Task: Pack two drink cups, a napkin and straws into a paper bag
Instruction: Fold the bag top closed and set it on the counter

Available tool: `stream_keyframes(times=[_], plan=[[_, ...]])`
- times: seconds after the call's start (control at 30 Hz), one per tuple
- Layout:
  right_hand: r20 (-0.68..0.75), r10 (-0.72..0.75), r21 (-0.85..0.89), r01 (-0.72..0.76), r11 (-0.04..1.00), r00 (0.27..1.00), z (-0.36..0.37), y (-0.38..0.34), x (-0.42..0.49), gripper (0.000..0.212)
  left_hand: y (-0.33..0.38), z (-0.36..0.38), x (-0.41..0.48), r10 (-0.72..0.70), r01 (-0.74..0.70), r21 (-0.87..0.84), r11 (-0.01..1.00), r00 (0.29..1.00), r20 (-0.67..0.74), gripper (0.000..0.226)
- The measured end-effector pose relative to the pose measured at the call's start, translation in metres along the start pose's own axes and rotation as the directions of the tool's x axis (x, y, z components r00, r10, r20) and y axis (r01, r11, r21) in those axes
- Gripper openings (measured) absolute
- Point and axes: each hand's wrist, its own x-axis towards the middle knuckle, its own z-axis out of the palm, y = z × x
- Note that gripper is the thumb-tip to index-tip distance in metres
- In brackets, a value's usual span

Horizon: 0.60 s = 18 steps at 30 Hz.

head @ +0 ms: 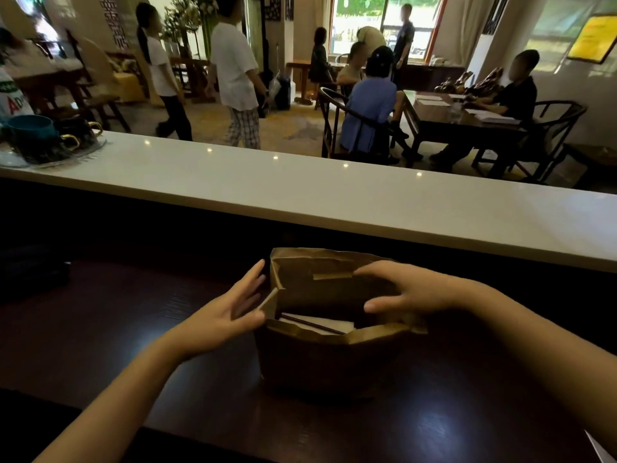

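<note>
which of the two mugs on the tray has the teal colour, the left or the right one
The left glossy mug on the clear tray at the white counter's far left end is teal; the right mug beside it is dark, nearly black. Both have gold handles.

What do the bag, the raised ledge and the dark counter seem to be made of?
The bag: brown kraft paper, matte, with creased, crumpled edges. The raised ledge: pale polished stone or a look-alike, mirroring ceiling lights. The dark counter: probably dark lacquered wood or veneer, with faint grain and soft glare.
</note>
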Motion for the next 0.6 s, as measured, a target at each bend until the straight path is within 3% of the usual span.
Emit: stream_keyframes(times=[0.1,0.17,0.27,0.4,0.5,0.6], plan=[[-0.376,-0.052,0.213,0.141,0.967,0.925,0.003,0.011,-0.029,0.058,-0.011,0.006,-0.014,0.006,-0.006,0.043,0.999,1.000,-0.019,0.088],[-0.519,-0.004,0.417,0.257,0.872,0.854,0.017,0.025,-0.044,0.059,-0.012,0.015,-0.012,0.023,-0.011,0.109,0.994,0.994,-0.110,0.082],[-0.503,0.079,0.612,0.290,0.736,0.861,0.054,0.042,-0.053,0.066,-0.006,0.024,0.000,0.106,-0.042,0.237,0.971,0.958,-0.266,0.057],[-0.422,0.128,0.644,0.197,0.739,0.898,0.082,0.046,-0.046,0.072,0.002,0.027,0.014,0.136,-0.070,0.208,0.976,0.935,-0.327,0.033],[-0.463,0.110,0.590,0.213,0.779,0.879,0.083,0.039,-0.035,0.052,0.001,0.028,0.019,0.094,-0.050,0.131,0.990,0.930,-0.355,0.027],[-0.493,0.094,0.629,0.279,0.726,0.865,0.082,0.033,-0.027,0.026,-0.002,0.026,0.023,-0.014,0.004,-0.028,1.000,0.931,-0.365,0.026]])
